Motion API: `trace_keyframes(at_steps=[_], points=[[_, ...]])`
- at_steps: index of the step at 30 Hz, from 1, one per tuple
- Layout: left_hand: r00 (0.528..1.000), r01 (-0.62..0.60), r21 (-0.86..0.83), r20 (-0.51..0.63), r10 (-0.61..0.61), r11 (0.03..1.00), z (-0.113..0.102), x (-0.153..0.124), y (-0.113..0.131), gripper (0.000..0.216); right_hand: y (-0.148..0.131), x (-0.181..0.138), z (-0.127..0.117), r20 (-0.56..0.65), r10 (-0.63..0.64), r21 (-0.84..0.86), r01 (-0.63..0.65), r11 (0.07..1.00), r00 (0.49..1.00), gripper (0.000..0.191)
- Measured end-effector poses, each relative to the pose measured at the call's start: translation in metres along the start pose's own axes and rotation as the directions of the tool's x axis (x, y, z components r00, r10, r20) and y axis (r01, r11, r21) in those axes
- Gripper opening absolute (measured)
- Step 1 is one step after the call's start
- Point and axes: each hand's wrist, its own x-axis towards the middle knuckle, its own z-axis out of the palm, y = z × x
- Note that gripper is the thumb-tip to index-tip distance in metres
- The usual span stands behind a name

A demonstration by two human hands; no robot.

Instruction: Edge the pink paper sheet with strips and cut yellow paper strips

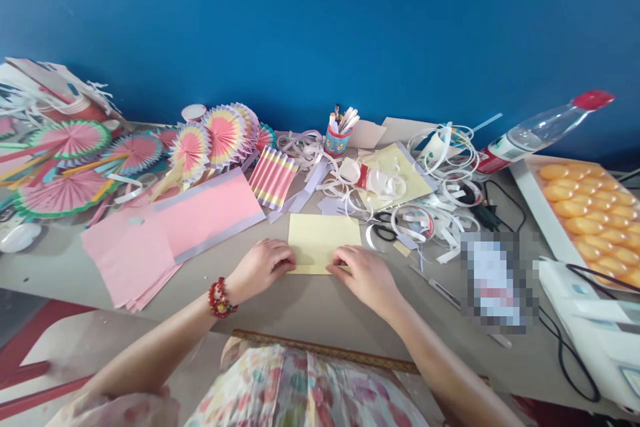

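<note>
A pale yellow sheet of paper [323,239] lies flat on the grey table [300,307] in front of me. My left hand [263,267], with a red bead bracelet at the wrist, pinches the sheet's near left edge. My right hand [367,273] pinches the near right edge, fingers curled onto the paper. Both hands press along the near edge, where the paper looks folded over.
Pink paper sheets [165,233] lie to the left, with a pleated striped piece [273,177] and several rainbow paper fans [210,137] behind. White paper strips [430,200], black scissors [385,230], a pen cup [337,137], a plastic bottle [540,127] and an orange tray [590,207] sit right.
</note>
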Motion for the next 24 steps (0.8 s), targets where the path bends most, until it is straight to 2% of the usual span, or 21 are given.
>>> trace_keyframes(at_steps=[19,24], points=[[0.999,-0.040,0.122,0.009,0.040,0.992,0.0042,-0.0026,-0.0004,0.024,0.0011,-0.0011,0.0032,-0.019,-0.003,-0.002,0.003,1.000,1.000,0.015],[0.999,-0.047,0.138,0.008,0.047,0.989,0.0050,-0.0032,0.0000,0.024,0.0007,-0.0029,-0.0032,0.001,-0.012,0.003,0.012,1.000,1.000,0.011]])
